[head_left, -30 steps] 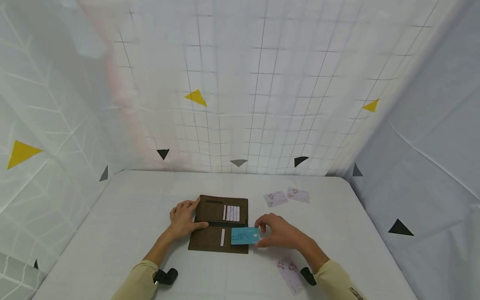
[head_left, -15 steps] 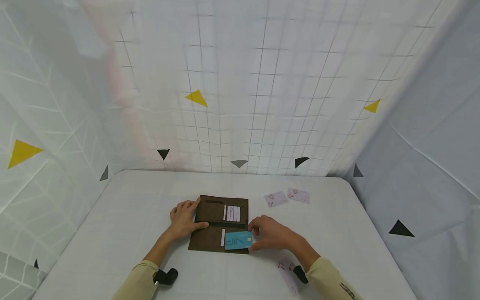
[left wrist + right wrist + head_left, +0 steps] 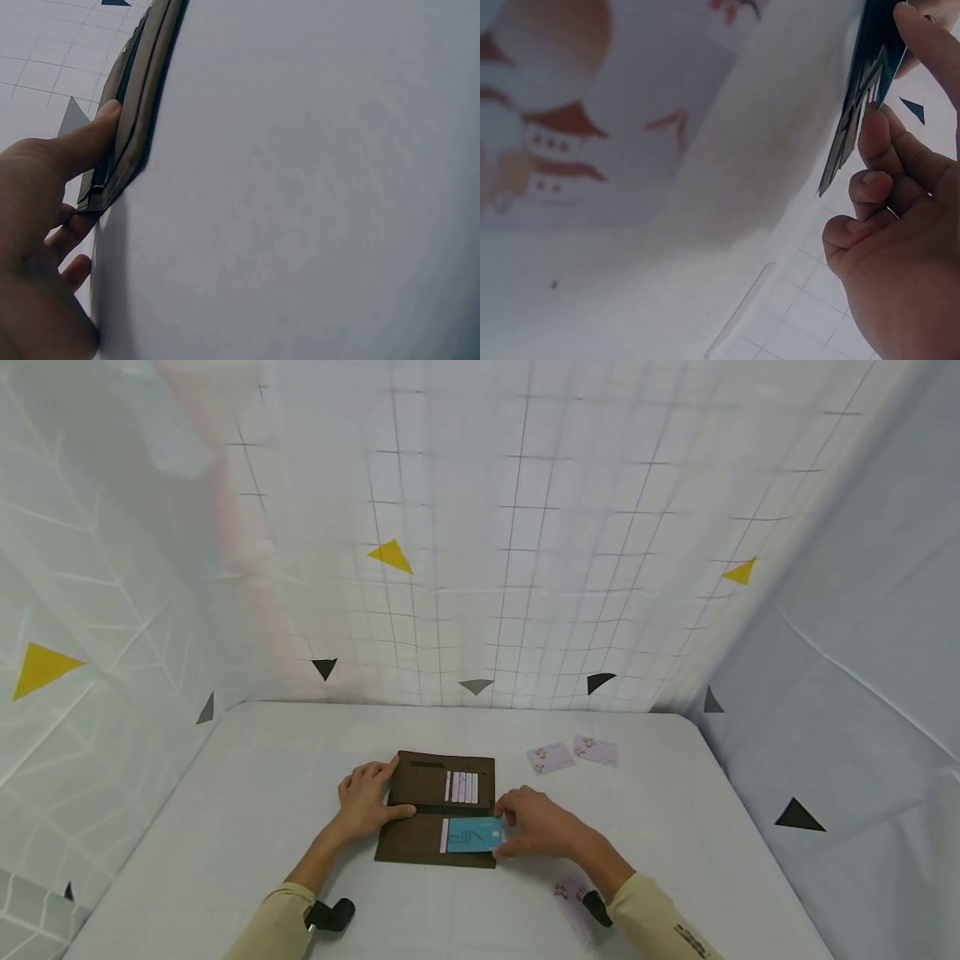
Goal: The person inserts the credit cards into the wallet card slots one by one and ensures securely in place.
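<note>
An open brown wallet (image 3: 408, 841) lies on the white table, with several pale cards (image 3: 462, 787) in its upper half's slots and one pale card (image 3: 444, 836) in its lower half. My left hand (image 3: 365, 800) grips the wallet's left edge, thumb on the fold; the left wrist view shows its fingers around that edge. My right hand (image 3: 546, 828) pinches the right end of a blue card (image 3: 472, 835) with "VIP" lettering. The card lies flat over the wallet's lower right, beside the single pale card. Whether its edge is inside a slot I cannot tell.
Two flowered pale cards (image 3: 550, 758) lie on the table (image 3: 300, 735) at the back right. Another flowered card (image 3: 572, 906) rests near the front, partly under my right wrist's camera (image 3: 597, 908). White sheeting (image 3: 465, 527) with a grid stands behind the table.
My right hand has moved left with the blue card, bringing it from the wallet's right edge up beside the single pale card. My left hand has kept its place on the wallet.
</note>
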Demonstrator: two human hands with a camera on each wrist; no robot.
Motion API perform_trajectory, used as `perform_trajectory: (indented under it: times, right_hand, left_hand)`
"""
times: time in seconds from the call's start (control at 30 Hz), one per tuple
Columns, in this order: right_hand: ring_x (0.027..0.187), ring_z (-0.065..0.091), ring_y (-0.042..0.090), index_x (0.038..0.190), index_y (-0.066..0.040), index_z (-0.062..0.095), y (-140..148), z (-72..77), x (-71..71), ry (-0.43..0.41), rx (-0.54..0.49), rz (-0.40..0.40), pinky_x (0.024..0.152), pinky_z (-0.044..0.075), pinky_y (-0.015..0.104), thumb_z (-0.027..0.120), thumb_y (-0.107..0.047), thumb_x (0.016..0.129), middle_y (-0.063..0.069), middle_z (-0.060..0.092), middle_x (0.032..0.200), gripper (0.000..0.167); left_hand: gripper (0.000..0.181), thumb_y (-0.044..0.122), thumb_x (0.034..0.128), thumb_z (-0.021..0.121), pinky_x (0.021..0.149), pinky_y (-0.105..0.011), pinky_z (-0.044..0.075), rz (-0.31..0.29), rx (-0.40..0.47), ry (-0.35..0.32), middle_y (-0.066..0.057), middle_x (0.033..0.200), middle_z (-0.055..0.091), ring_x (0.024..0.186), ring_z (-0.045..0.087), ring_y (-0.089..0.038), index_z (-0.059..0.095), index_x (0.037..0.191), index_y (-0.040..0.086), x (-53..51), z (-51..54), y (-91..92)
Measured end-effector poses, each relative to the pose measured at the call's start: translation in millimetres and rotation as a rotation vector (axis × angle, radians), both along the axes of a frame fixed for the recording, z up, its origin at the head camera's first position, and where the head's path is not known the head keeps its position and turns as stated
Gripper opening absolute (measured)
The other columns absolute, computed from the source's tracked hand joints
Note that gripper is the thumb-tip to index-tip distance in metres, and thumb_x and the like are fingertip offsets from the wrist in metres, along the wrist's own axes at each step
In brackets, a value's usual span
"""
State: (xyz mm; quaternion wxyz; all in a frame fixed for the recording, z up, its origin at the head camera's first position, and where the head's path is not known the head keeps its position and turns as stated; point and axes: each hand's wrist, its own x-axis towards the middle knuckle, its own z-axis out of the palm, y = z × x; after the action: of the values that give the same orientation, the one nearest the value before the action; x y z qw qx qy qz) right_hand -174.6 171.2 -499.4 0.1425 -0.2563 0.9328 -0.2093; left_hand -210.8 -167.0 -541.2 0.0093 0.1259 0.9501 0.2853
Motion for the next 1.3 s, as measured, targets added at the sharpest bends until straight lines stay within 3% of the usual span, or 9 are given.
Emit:
perform_trajectory:
  times: [0.3,0.53,0.8,1.03,1.3]
  right_hand:
    - [0.088,0.045,0.01,0.121,-0.019,0.064,-8,-4.8,6.0,0.064,0.013,0.052,0.074,0.041,0.029,0.085,-0.048,0.077,-0.01,0.054,0.09,0.056]
    - [0.086,0.045,0.009,0.121,-0.017,0.067,0,4.7,4.2,0.023,0.042,0.043,0.072,0.042,0.027,0.085,-0.045,0.077,-0.009,0.054,0.088,0.055]
    - [0.086,0.045,0.009,0.119,-0.014,0.068,-10,3.3,1.9,0.054,0.047,0.075,0.07,0.041,0.026,0.085,-0.046,0.078,-0.008,0.053,0.086,0.055]
    - [0.088,0.047,0.01,0.121,-0.016,0.065,-15,5.9,6.8,0.054,0.023,0.039,0.072,0.044,0.027,0.083,-0.047,0.079,-0.007,0.053,0.093,0.055]
    - [0.083,0.045,0.009,0.117,-0.016,0.068,-6,14.8,12.6,0.011,0.068,0.06,0.068,0.041,0.027,0.086,-0.041,0.077,-0.007,0.053,0.087,0.051]
  left_hand:
    - [0.104,0.06,0.0781,0.079,0.106,-0.068,0.015,-0.013,0.014,0.006,-0.016,0.144,0.048,0.137,0.03,-0.042,0.034,0.157,0.009,2.6,-3.2,-3.1]
    - [0.105,0.061,0.0783,0.078,0.106,-0.068,0.015,-0.01,0.004,0.005,-0.016,0.144,0.048,0.138,0.03,-0.042,0.033,0.157,0.008,3.7,-2.6,-4.0]
    - [0.103,0.056,0.0782,0.08,0.105,-0.07,0.016,-0.018,0.031,0.04,-0.02,0.142,0.048,0.135,0.031,-0.046,0.036,0.156,0.004,7.0,-1.8,-7.2]
    - [0.104,0.057,0.0793,0.079,0.107,-0.068,0.013,-0.001,0.014,-0.009,-0.018,0.144,0.047,0.138,0.028,-0.044,0.033,0.158,0.008,10.4,1.7,-6.4]
    - [0.104,0.059,0.0796,0.079,0.108,-0.066,0.013,-0.001,-0.002,-0.03,-0.017,0.146,0.046,0.139,0.027,-0.042,0.032,0.158,0.008,15.7,5.1,-3.7]
